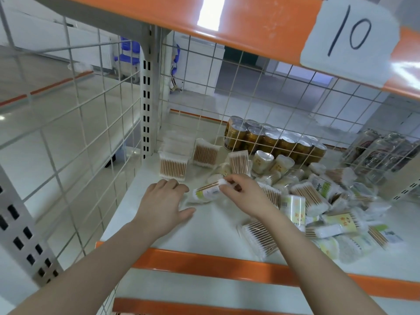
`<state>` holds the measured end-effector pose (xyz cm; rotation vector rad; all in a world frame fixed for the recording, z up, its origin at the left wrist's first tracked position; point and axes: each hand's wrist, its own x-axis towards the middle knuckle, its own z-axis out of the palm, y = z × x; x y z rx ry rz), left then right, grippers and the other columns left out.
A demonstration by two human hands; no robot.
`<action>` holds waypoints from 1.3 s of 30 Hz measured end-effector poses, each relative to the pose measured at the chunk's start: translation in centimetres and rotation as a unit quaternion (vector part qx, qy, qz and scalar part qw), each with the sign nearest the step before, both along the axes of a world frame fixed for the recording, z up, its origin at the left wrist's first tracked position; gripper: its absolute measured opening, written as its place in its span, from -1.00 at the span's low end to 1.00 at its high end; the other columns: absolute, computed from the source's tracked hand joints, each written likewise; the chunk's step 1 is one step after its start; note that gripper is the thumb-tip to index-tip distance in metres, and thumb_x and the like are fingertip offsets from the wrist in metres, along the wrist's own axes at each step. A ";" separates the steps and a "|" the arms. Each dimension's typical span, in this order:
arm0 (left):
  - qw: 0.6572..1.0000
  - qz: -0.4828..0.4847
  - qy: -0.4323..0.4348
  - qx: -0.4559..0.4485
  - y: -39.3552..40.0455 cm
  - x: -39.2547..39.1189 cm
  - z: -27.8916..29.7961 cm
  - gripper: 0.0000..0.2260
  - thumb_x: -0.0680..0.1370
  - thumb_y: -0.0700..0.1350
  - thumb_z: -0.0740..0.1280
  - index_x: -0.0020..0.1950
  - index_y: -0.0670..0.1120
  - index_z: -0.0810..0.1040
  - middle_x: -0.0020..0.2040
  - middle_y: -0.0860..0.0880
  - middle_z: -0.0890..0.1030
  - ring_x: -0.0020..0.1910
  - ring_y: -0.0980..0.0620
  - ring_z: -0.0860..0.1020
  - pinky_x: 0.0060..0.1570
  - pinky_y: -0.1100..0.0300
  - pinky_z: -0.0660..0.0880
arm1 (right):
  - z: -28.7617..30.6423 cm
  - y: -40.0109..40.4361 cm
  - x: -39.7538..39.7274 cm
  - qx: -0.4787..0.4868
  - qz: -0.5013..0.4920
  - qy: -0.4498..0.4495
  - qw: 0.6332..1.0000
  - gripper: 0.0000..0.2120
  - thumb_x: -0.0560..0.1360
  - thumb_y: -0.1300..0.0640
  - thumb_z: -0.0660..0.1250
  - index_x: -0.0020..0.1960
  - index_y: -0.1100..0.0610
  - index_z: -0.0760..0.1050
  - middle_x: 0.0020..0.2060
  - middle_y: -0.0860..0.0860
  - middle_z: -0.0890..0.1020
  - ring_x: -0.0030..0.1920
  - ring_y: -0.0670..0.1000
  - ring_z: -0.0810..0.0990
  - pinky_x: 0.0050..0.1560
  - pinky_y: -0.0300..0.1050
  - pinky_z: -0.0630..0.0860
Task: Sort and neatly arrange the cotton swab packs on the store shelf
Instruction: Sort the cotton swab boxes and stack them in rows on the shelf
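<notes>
1. The right hand is pinching one end of a swab pack between thumb and fingertips, the other fingers curling loosely behind. The pack is lying on its side on the shelf, near the middle-left, just left of the loose heap.

2. The left hand is resting flat on the shelf just left of that pack, fingers nearly straight and spread a little, thumb sticking out to the right. It is gripping nothing; whether its fingertips are touching the pack I cannot tell. It is probably bracing there to receive or steady the pack.

3. The pinch on the cotton end, not the middle, is likely letting the person swing the pack round so it lines up with the others.

4. Two square packs are standing upright at the far left corner: the left stack closest to the post, and a second one just beside it to the right. Standing on end against the corner, they are serving as the start of a tidy row.

5. The heap is sprawling over the right half of the shelf, packs of several kinds lying at all angles on one another, so most of the sorting is, by my judgement, not yet done.

6. Beyond the wire grid at the back, gold cans are standing on another shelf, apart from the swabs. A paper label marked 10 is hanging on the shelf edge above.
</notes>
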<state>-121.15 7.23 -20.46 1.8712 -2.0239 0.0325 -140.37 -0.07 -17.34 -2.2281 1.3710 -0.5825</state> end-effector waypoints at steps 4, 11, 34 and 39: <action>0.999 -0.016 0.016 -0.028 -0.2 -0.2 -0.1 -0.65 0.41 0.04 0.45 0.13 -0.08 0.59 0.01 -0.05 0.59 0.04 -0.13 0.53 0.03 0.04 0.40 | 0.2 0.0 0.3 0.018 0.003 -0.030 0.999 -0.81 0.56 0.03 0.22 -0.23 -0.05 0.43 -0.30 -0.15 0.45 -0.29 -0.18 0.40 -0.26 -0.28 0.27; 0.995 -0.029 0.011 -0.094 -0.5 0.1 -1.1 -0.76 0.21 -0.10 0.60 -0.21 -0.08 0.63 -0.33 -0.01 0.58 -0.38 -0.08 0.56 -0.44 0.07 0.48 | 0.6 0.3 0.5 0.036 0.003 -0.007 0.999 -0.73 0.57 -0.02 0.19 0.18 0.07 0.51 -0.08 -0.11 0.56 -0.07 -0.10 0.52 -0.04 -0.23 0.44; 0.975 -0.028 0.217 -0.029 -0.8 -0.6 0.1 -0.57 0.50 0.10 0.05 0.26 -0.02 0.47 0.07 -0.03 0.52 0.02 -0.03 0.51 -0.04 0.14 0.41 | -1.5 1.5 0.7 0.029 0.048 -0.001 0.998 -0.75 0.40 0.22 0.40 0.08 0.15 0.54 -0.24 -0.10 0.51 -0.27 -0.15 0.45 -0.14 -0.23 0.43; 0.978 -0.019 0.208 -0.033 -1.0 -0.7 0.2 -0.70 0.59 -0.06 0.21 0.32 -0.02 0.44 0.13 -0.05 0.53 0.06 -0.04 0.51 -0.03 0.16 0.38 | -1.7 1.6 0.6 0.035 0.032 -0.021 0.999 -0.80 0.43 0.24 0.37 0.06 0.15 0.53 -0.23 -0.16 0.50 -0.24 -0.15 0.47 -0.13 -0.29 0.44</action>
